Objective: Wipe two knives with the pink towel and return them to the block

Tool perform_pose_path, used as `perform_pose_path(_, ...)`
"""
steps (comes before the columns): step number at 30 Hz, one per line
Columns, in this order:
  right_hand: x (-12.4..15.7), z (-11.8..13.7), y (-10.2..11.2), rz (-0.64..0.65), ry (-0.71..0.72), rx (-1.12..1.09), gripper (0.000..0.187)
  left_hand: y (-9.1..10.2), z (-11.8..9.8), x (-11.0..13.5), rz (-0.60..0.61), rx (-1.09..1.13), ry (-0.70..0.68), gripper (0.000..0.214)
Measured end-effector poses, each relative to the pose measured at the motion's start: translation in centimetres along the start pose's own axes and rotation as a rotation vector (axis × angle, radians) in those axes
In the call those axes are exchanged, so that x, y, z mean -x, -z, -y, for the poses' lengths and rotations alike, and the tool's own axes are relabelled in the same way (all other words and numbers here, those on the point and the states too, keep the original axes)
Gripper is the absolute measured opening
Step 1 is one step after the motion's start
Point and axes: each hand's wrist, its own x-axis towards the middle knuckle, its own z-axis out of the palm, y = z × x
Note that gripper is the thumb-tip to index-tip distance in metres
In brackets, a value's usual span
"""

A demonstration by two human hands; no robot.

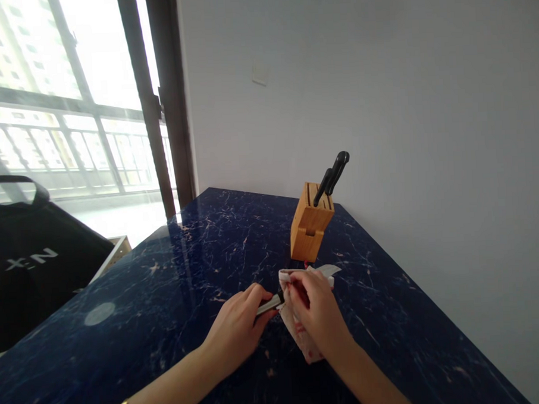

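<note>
My left hand (239, 328) is closed round the handle of a knife (269, 305) low over the dark blue marble table (174, 277). My right hand (316, 310) is closed on a white and red cloth (302, 340), which wraps the blade. The blade tip (330, 269) sticks out past the cloth toward a wooden knife block (310, 222). Two black knife handles (335, 172) stand in the block, just beyond my hands.
A black bag (31, 260) with white lettering sits left of the table. A large window with a dark frame (158, 105) fills the left. A plain white wall (381, 102) runs along the table's far and right sides.
</note>
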Motion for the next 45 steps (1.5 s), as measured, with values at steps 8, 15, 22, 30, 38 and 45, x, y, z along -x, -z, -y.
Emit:
perform_pose_path(8, -0.2, -0.7, 0.1, -0.046, -0.064, 0.015, 0.011, 0.0, -0.1, 0.0, -0.012, 0.032, 0.021, 0.007)
perform_pose_path(15, 0.1, -0.1, -0.1, 0.067, 0.023, -0.028, 0.012, 0.0, 0.1, -0.1, -0.010, 0.035, 0.029, 0.006)
perform_pose_path(22, -0.1, -0.2, 0.1, 0.025, -0.048, -0.022, 0.009, -0.2, -0.2, 0.0, -0.041, 0.156, 0.088, 0.006)
perform_pose_path(30, 0.2, 0.7, -0.2, 0.029, -0.026, -0.044, 0.011, -0.1, -0.2, -0.1, -0.081, 0.209, 0.159, 0.009)
perform_pose_path(38, 0.5, 0.7, 0.0, -0.029, -0.097, -0.130, 0.008, 0.2, -0.5, -0.1, -0.098, 0.217, 0.111, 0.011)
perform_pose_path(45, 0.6, 0.7, -0.5, -0.026, 0.011, -0.092, 0.017, 0.3, -0.4, -0.2, -0.128, 0.229, 0.048, 0.018)
